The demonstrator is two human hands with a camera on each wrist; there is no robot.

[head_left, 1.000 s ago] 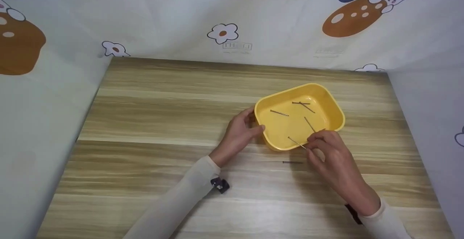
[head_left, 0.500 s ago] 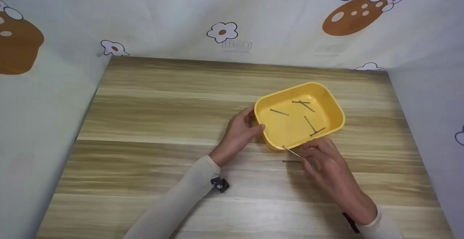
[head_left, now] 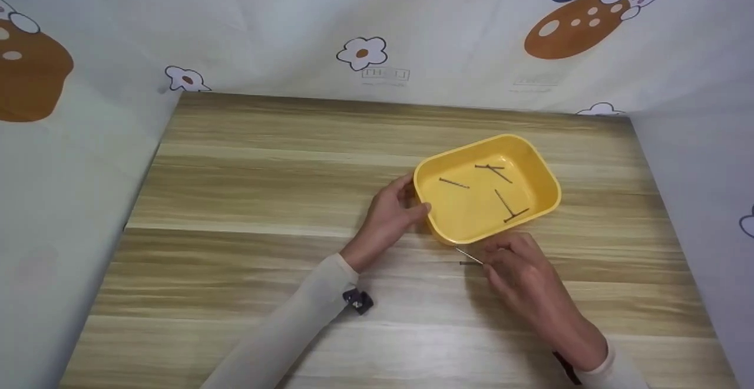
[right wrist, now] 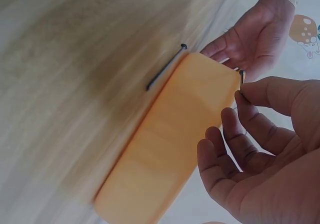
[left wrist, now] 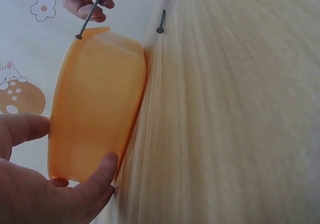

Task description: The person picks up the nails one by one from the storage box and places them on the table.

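My left hand (head_left: 386, 218) grips the left end of a yellow plastic box (head_left: 465, 209), thumb over its rim. In the left wrist view, fingertips press the wall of the box (left wrist: 97, 104). Between thumb and forefinger, my right hand (head_left: 527, 274) pinches a nail (head_left: 468, 255), just outside the near rim. The left wrist view shows that nail (left wrist: 90, 16) slanting with its head down. Another nail (right wrist: 165, 68) lies on the table beside the box, partly behind the right fingers in the head view. Several nails (head_left: 454, 183) are scattered on the box floor.
The wood-grain table (head_left: 247, 188) extends left of and in front of the box. A printed cloth (head_left: 294, 35) hangs behind the table and along both sides. A small black device (head_left: 357, 300) sits at the left wrist.
My right hand has drawn back from over the box toward me and slightly left, still pinching the nail. A nail by the near wall inside has come into view. The left hand and box stay put.
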